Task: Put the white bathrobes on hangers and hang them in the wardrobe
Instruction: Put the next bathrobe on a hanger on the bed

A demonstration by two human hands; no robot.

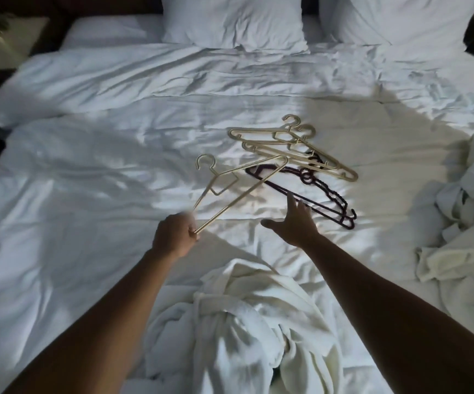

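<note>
Left grip [176,234] clamped on gold hanger [231,185] end | right grip [294,221] spread, empty, over dark hangers [322,191] | bathrobe [247,322] collar should be opened before hanger is threaded

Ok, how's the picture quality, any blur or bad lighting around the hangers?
Head view: dim room, one bright patch on the duvet under the hanger pile; slight motion blur at the left hand gripping the gold hanger; wide-angle bending at the edges.
</note>
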